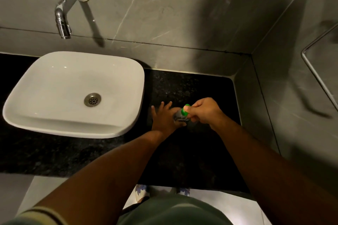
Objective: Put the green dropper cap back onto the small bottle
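The small bottle (178, 117) stands on the black counter (192, 86), to the right of the sink. It looks clear and is mostly hidden between my hands. My left hand (163, 118) steadies it from the left with thumb and forefinger, the other fingers spread apart. The green dropper cap (184, 110) is at the top of the bottle, tilted a little to the right. My right hand (204, 111) pinches the cap with thumb and fingers from the right. I cannot tell whether the cap is seated on the neck.
A white basin (33, 82) sits on the counter at the left, under a chrome wall tap (63, 18). Grey tiled walls close the back and right. A glass panel edge (314, 67) juts in at far right. The counter's front edge runs near my body.
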